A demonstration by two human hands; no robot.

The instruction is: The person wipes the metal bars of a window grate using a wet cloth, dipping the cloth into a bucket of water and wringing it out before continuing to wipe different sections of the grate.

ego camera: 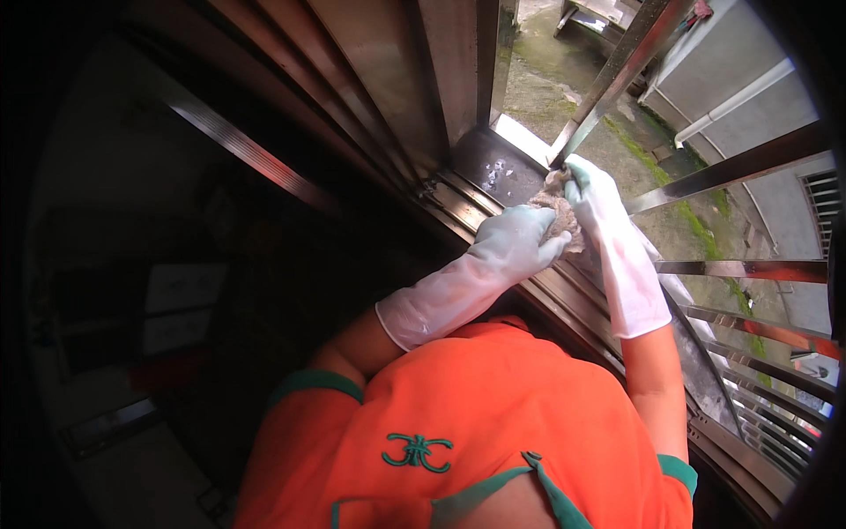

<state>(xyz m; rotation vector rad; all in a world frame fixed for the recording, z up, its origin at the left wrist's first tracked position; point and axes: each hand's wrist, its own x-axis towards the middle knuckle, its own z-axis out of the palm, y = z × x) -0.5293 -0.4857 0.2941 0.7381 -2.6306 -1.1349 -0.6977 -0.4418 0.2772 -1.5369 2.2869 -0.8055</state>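
Note:
Both hands wear long whitish rubber gloves. A wet, crumpled beige cloth point(563, 221) is bunched between them over the window sill. My left hand point(515, 231) grips the cloth's lower part, with the thumb apart from the fingers. At the cloth's upper end, my right hand point(591, 192) holds it near the foot of a metal window bar point(605, 86). The dark sill point(502, 168) carries wet, whitish patches beside the cloth. Beneath my left forearm runs the metal sliding-window track point(472, 205). The right fingertips are partly hidden by the glove and cloth.
More metal bars point(740, 268) line the opening on the right. Brown window frames and a pane point(370, 46) stand at upper left. Outside lie mossy concrete ground point(555, 73) and a wall with a white pipe point(733, 102). The room at left is dark.

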